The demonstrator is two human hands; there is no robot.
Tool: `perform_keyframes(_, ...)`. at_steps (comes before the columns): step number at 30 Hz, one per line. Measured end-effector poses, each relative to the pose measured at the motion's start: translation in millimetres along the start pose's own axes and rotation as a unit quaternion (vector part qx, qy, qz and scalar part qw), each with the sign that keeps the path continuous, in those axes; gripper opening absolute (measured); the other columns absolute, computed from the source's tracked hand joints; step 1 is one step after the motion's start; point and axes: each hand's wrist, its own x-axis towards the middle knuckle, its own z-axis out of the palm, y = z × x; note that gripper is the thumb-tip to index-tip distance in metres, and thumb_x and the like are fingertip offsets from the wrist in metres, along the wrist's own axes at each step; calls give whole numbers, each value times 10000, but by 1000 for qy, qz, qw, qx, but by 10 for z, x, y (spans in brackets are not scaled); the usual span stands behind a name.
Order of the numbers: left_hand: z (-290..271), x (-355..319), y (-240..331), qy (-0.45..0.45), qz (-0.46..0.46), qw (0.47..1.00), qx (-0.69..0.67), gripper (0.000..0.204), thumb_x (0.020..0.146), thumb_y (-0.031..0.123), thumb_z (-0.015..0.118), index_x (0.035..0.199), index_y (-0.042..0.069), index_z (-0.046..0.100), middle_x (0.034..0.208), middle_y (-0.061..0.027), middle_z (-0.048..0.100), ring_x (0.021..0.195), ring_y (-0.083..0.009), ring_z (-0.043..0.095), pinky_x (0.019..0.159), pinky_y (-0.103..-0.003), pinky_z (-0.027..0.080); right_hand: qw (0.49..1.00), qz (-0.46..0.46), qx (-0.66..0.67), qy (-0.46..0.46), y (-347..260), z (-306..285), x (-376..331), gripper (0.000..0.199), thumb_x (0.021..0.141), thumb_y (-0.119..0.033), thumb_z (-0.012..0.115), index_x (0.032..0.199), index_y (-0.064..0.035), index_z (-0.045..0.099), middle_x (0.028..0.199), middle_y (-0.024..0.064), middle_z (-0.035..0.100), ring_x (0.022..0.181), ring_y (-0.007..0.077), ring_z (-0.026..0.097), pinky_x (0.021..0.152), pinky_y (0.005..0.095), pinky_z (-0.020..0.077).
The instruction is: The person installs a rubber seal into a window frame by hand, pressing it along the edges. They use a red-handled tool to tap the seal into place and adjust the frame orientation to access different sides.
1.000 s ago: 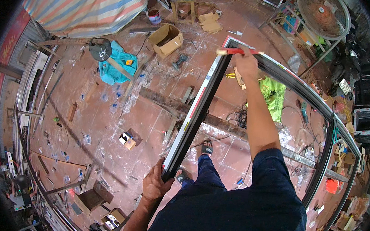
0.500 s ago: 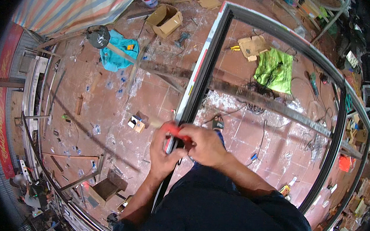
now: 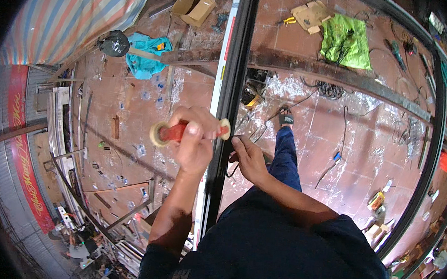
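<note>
My left hand point(image 3: 194, 145) is closed around a short red tool point(image 3: 176, 131) with a round cream piece at each end. It is held over the left edge of a long black frame bar point(image 3: 232, 77) with a white side. My right hand point(image 3: 251, 160) pinches a thin black strip at the bar's right edge. A loop of that strip point(image 3: 227, 172) hangs just below the fingertips. The exact spot of the pinch is partly hidden by the fingers.
A wooden beam point(image 3: 312, 73) crosses under the frame. On the tiled floor lie a green cloth point(image 3: 346, 41), a teal cloth point(image 3: 144, 62), black cable point(image 3: 330, 90) and a cardboard box point(image 3: 194, 6). A striped sheet point(image 3: 81, 18) hangs at far left; metal lengths point(image 3: 65, 119) lie below it.
My hands have come apart. The left has lifted leftward with the red tool; the right stays by the bar with the strip. My view has shifted, and a leg and sandalled foot now show.
</note>
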Motion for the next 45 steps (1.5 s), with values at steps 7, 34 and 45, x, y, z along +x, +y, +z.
perform_keyframes(7, -155, -46, -444, -59, -45, 997, 22, 397, 1044, 395, 619, 800, 118, 471, 681, -42, 466, 620, -198, 471, 637, -377, 439, 973, -127, -166, 99, -11, 94, 105, 296, 1065, -292, 584, 1013, -2, 615, 770, 307, 644, 754, 521, 659, 669, 570, 506)
perform_keyframes(34, -167, 500, -814, -75, -55, 996, 4, 517, 1024, 547, 525, 720, 142, 417, 631, -33, 408, 598, -210, 404, 621, -399, 363, 975, -103, -190, 57, -13, 95, 59, 334, 1069, -317, 576, 966, -1, 604, 730, 264, 680, 695, 490, 698, 651, 592, 547)
perform_keyframes(45, -36, 1065, -970, -121, -33, 992, 6, 522, 1103, 500, 486, 731, 149, 380, 634, -2, 335, 584, -160, 353, 611, -367, 347, 976, -105, -186, 42, -22, 28, 142, 321, 1069, -322, 570, 947, -26, 596, 637, 259, 617, 638, 498, 667, 619, 592, 524)
